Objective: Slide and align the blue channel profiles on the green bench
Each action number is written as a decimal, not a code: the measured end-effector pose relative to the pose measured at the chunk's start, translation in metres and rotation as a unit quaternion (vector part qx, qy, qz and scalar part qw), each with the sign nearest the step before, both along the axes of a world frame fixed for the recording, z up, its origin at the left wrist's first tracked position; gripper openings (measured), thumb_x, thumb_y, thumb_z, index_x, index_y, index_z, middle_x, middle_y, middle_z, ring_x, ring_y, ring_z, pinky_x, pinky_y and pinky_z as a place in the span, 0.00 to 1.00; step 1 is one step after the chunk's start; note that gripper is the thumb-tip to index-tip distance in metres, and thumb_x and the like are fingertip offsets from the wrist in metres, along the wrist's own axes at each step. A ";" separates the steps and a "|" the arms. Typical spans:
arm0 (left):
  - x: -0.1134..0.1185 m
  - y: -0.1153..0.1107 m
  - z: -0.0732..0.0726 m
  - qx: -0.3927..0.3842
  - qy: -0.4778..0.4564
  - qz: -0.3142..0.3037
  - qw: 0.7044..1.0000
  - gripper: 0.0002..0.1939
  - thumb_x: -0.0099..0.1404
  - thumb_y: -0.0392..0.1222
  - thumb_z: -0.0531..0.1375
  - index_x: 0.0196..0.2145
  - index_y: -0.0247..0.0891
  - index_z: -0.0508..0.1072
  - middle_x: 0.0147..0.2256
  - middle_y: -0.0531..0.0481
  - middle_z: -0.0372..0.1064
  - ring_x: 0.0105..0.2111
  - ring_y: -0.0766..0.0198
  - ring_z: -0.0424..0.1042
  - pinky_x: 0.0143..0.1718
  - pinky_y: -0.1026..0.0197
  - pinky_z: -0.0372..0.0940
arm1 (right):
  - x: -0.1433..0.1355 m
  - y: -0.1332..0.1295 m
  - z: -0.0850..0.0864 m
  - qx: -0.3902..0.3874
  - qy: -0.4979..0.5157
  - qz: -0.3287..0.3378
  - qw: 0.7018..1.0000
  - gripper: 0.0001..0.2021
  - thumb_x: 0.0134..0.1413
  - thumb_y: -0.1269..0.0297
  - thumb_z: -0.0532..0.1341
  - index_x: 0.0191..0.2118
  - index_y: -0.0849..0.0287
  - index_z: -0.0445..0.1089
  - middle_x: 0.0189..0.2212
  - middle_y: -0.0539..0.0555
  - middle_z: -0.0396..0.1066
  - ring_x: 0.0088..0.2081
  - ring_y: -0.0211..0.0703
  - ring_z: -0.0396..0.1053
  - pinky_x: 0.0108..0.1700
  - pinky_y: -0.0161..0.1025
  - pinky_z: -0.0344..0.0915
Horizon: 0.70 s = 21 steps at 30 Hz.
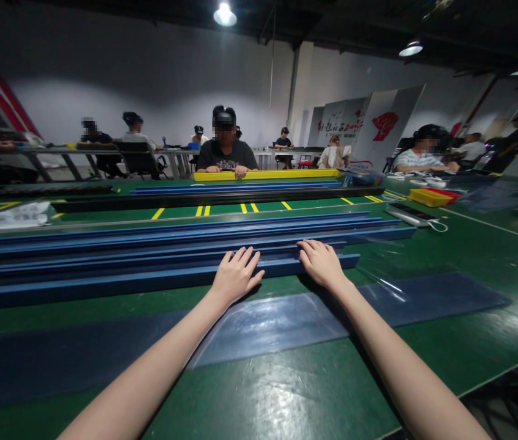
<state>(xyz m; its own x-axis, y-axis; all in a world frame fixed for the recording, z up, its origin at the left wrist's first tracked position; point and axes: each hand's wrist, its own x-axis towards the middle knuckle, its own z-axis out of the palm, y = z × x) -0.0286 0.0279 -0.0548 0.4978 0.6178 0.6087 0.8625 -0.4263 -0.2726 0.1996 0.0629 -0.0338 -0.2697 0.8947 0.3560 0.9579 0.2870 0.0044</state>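
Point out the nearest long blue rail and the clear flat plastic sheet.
Nearest long blue rail (103, 288): head view, on its front face.
Clear flat plastic sheet (280, 319): head view, shiny middle.

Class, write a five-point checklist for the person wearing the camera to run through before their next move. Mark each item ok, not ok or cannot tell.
1. Left hand at the nearest blue strip: ok, laid over it.
2. Right hand at the same strip: ok, near its right end.
3. Firm grip: cannot tell, the undersides are hidden.
4. Table space before the strip clear: not ok, a transparent sheet lies there.
5. Co-worker's hands off the blue strips: ok, at the yellow bar.
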 end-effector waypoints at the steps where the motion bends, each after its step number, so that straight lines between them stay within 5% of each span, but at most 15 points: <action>1: 0.000 0.000 0.000 0.000 -0.001 0.002 1.000 0.21 0.63 0.49 0.47 0.47 0.35 0.67 0.47 0.40 0.65 0.47 0.53 0.64 0.42 0.52 0.58 | 0.003 0.001 0.000 -0.001 0.002 -0.005 1.000 0.19 0.57 0.64 0.43 0.50 0.57 0.61 0.50 0.54 0.63 0.51 0.42 0.57 0.49 0.41 0.50; 11: 0.000 0.001 -0.001 -0.013 0.005 -0.004 1.000 0.21 0.63 0.49 0.47 0.48 0.36 0.66 0.48 0.41 0.64 0.48 0.53 0.63 0.43 0.53 0.58 | 0.009 0.005 -0.004 0.023 0.017 -0.031 0.999 0.17 0.56 0.64 0.44 0.47 0.57 0.63 0.48 0.56 0.64 0.49 0.44 0.59 0.48 0.42 0.52; 21: 0.000 0.001 -0.001 -0.015 0.007 -0.006 1.000 0.20 0.63 0.48 0.47 0.49 0.37 0.65 0.49 0.40 0.64 0.48 0.53 0.63 0.43 0.53 0.57 | 0.019 0.005 0.002 0.050 0.053 -0.174 0.982 0.17 0.55 0.64 0.43 0.37 0.60 0.68 0.38 0.60 0.69 0.40 0.48 0.64 0.41 0.43 0.56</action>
<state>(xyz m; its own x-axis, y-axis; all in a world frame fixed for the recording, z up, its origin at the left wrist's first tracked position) -0.0284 0.0285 -0.0554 0.5147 0.6297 0.5818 0.8528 -0.4458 -0.2719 0.2183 0.0683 -0.0320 0.0899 0.8854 0.4560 0.9944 -0.0546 -0.0901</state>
